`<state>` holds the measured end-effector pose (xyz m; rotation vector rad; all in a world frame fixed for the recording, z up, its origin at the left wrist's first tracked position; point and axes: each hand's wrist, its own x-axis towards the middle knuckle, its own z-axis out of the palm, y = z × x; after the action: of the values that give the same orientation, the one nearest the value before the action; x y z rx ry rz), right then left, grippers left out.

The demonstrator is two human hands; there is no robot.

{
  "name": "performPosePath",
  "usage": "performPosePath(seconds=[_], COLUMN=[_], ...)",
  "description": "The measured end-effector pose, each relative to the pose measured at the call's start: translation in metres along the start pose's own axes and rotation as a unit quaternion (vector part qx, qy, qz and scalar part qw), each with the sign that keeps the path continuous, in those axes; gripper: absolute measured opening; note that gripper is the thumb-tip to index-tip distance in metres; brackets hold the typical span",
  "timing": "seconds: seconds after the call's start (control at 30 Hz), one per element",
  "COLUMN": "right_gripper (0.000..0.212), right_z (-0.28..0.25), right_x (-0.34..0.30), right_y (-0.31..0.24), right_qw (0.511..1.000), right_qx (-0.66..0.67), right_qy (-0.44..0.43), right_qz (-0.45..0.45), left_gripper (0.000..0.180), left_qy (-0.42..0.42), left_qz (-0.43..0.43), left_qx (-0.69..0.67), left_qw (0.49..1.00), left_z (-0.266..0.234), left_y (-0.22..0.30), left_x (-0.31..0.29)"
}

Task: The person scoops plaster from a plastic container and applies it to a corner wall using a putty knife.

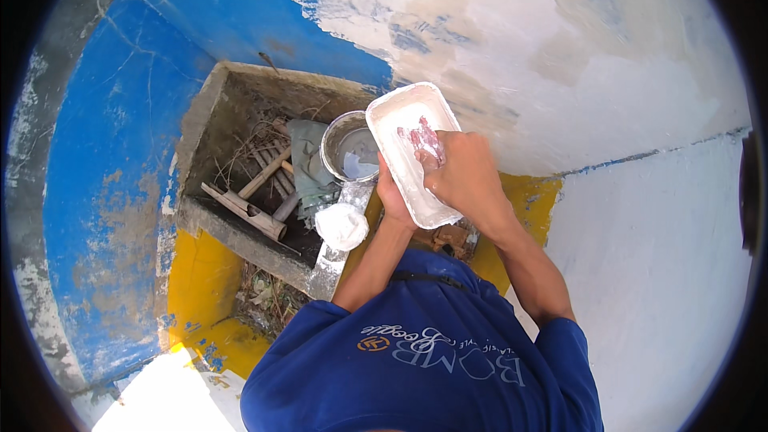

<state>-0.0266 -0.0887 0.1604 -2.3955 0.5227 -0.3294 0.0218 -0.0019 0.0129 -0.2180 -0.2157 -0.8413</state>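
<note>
My left hand (392,194) grips a white rectangular tub (408,96) by its left side and holds it tilted in front of my chest. The tub's inside is coated with white paste. My right hand (464,172) reaches into it from the right, fingers curled round a reddish piece (426,138) smeared with white. That piece is mostly covered, so its exact kind cannot be made out. Just left of the tub, a round bucket (326,152) with greyish liquid stands at the concrete box. Below the bucket, a white bundle (342,226) rests on the ledge.
A concrete box (200,124) at the left holds bamboo pieces (248,212), dry twigs and a grey-green cloth (310,162). Ahead rises a wall (512,48) partly covered in white coating over blue paint. Another pale wall (648,264) stands close on the right.
</note>
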Motion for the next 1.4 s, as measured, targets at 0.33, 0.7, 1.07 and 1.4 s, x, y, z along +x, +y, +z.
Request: performPosePath(seconds=[0.33, 0.7, 1.07, 1.4], right_gripper=[0.018, 0.016, 0.015, 0.017], right_z=[0.014, -0.010, 0.012, 0.007], right_x=[0.002, 0.019, -0.003, 0.007], right_y=[0.002, 0.012, 0.017, 0.010], right_qw=[0.999, 0.999, 0.997, 1.000], right_qx=[0.001, -0.006, -0.078, -0.012], right_qy=[-0.008, 0.047, 0.008, -0.015], right_qz=[-0.039, -0.016, -0.003, 0.002], left_gripper=[0.066, 0.069, 0.068, 0.065], left_qy=[0.117, 0.131, 0.186, 0.098], left_qz=[0.025, -0.009, 0.012, 0.015], left_qx=[0.120, 0.129, 0.152, 0.089], left_qw=[0.986, 0.983, 0.971, 0.991], left_z=[0.006, 0.018, 0.002, 0.001], left_y=[-0.002, -0.005, -0.007, -0.005], left_x=[-0.004, -0.004, -0.001, 0.001])
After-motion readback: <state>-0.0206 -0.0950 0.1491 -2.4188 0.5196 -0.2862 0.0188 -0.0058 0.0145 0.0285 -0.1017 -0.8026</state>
